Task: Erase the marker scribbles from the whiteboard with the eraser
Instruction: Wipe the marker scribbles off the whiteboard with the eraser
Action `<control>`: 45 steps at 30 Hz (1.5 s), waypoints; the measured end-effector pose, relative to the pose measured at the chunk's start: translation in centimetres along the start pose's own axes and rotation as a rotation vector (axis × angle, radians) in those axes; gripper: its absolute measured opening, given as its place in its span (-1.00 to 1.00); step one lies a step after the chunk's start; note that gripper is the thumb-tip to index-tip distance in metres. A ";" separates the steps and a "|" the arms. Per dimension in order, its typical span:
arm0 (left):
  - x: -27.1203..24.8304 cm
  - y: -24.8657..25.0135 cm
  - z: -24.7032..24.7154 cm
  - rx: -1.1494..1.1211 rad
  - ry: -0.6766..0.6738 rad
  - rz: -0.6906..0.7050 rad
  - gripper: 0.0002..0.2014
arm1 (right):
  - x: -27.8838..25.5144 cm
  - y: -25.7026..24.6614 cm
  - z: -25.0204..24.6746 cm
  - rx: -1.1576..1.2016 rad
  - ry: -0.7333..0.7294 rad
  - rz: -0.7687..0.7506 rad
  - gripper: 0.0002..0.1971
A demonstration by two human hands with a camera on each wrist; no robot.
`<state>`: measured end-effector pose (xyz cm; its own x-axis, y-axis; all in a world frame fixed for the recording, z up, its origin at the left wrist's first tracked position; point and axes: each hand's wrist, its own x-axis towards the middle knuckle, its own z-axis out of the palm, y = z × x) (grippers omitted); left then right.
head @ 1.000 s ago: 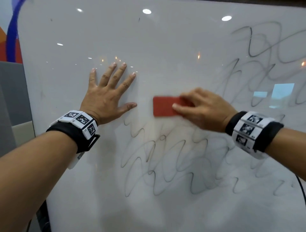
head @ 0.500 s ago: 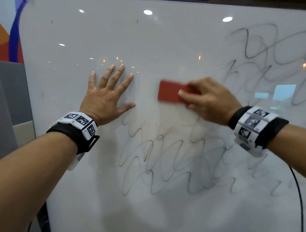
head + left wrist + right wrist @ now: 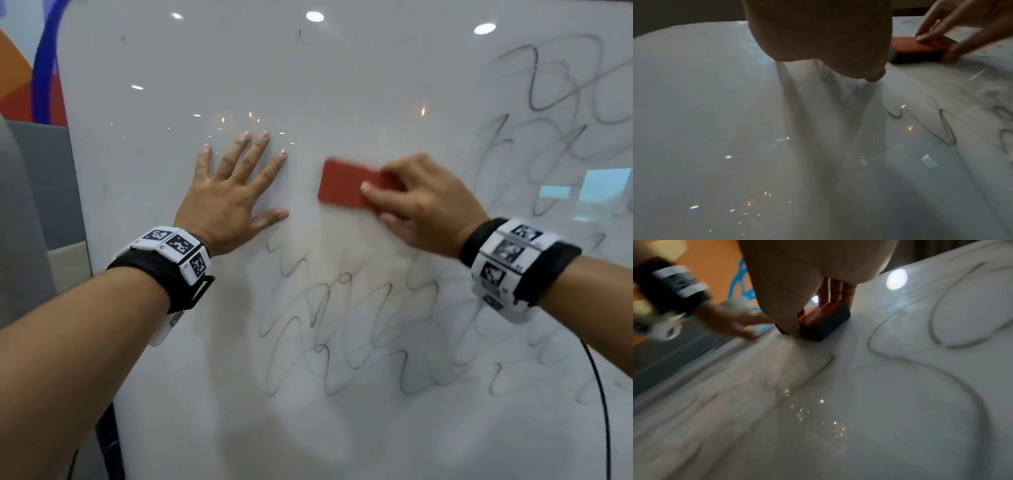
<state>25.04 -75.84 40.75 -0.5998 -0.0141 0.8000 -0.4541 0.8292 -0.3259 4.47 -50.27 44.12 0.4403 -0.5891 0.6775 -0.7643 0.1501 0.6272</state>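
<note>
Eraser (image 3: 346, 185): gripped by right hand (image 3: 424, 205). Left hand (image 3: 226, 202): flat, fingers spread, on whiteboard (image 3: 342, 85). Risk: light pressure likely smears remaining scribbles (image 3: 342, 329).

I seem to be in an office or meeting room. A big glossy whiteboard with rounded corners (image 3: 342, 85) fills my view, mirroring round recessed ceiling lights and a bright window. Beside it stand a grey padded partition panel (image 3: 48, 181) and an orange wall with blue painted curves (image 3: 20, 75).
</note>
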 end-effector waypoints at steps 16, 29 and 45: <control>-2.8 -1.4 0.2 0.066 -0.165 0.042 0.26 | 1.7 -2.0 1.4 0.011 0.007 0.006 -0.66; -3.3 -1.3 0.2 0.067 -0.161 0.017 0.32 | 0.6 -5.4 3.3 0.057 -0.102 -0.190 -0.71; -4.5 -1.3 0.5 -0.002 -0.160 -0.060 0.33 | 4.2 -6.1 3.8 0.033 -0.049 -0.125 -0.66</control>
<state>27.97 -77.18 37.35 -0.6694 -0.1521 0.7272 -0.4906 0.8255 -0.2790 9.17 -56.63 41.72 0.5102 -0.6396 0.5750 -0.7203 0.0475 0.6920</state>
